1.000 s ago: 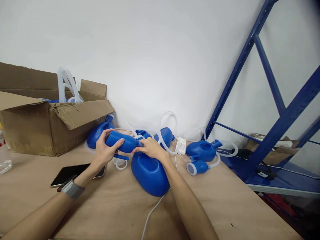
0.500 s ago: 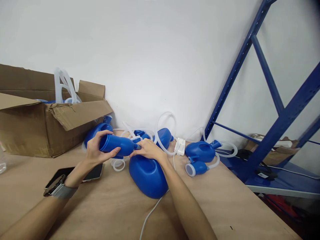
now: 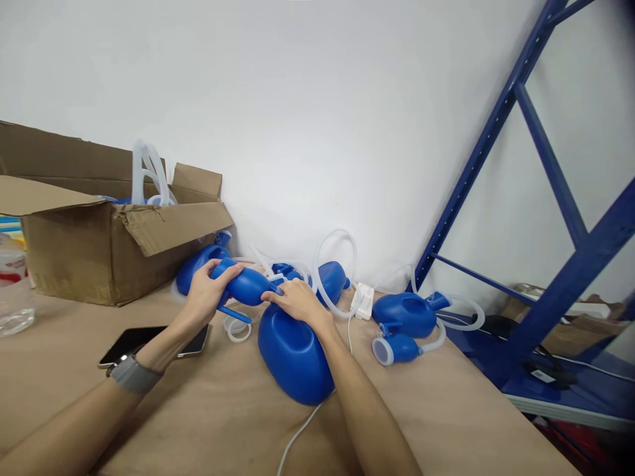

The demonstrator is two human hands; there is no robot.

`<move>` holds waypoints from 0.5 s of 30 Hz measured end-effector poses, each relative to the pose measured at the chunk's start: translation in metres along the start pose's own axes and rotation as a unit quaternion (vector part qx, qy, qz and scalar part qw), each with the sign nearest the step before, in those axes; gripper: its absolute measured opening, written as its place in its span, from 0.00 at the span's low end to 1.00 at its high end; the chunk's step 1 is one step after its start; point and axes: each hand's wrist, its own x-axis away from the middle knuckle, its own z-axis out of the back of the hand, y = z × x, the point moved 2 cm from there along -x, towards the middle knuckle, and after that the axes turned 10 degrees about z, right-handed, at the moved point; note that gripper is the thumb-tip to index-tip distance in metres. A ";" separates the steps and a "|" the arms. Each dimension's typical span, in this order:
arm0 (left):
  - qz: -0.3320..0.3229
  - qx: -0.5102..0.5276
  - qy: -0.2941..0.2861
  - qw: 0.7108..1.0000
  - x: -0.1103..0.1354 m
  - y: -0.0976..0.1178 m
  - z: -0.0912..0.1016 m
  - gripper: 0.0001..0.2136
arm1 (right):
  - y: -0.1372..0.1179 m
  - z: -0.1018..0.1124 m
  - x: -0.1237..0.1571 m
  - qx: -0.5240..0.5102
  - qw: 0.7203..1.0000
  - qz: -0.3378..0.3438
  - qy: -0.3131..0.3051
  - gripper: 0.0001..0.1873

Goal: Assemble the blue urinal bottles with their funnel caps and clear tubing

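My left hand (image 3: 208, 294) is wrapped round the wide end of a blue plastic funnel piece (image 3: 245, 286) held above the table. My right hand (image 3: 297, 301) pinches the narrow end of that piece, its fingers resting on top of a large blue plastic bottle (image 3: 295, 354) lying on the wooden table (image 3: 223, 416). Clear plastic tubing (image 3: 238, 328) loops under the funnel piece.
An open cardboard box (image 3: 99, 248) with clear tubing stands at back left. A phone (image 3: 149, 342) lies by my left wrist, a clear bottle (image 3: 14, 291) at far left. More blue bottles with tubing (image 3: 407, 320) and a white plug (image 3: 364, 301) lie right. Blue shelving (image 3: 546, 218) stands right.
The view has shifted a little. My left hand has turned the funnel piece slightly in its grip. My right hand stays on its narrow end.
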 end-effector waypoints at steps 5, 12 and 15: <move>0.087 0.065 -0.011 0.994 0.001 -0.006 -0.010 0.26 | -0.008 0.003 0.003 0.062 0.998 -0.032 0.007 0.42; 0.020 0.114 0.076 0.990 -0.029 0.009 0.025 0.23 | -0.004 0.004 0.004 0.085 0.996 -0.033 0.026 0.39; -0.122 0.014 0.116 0.986 -0.049 0.013 0.047 0.21 | -0.004 0.001 0.001 0.054 0.998 -0.011 0.004 0.39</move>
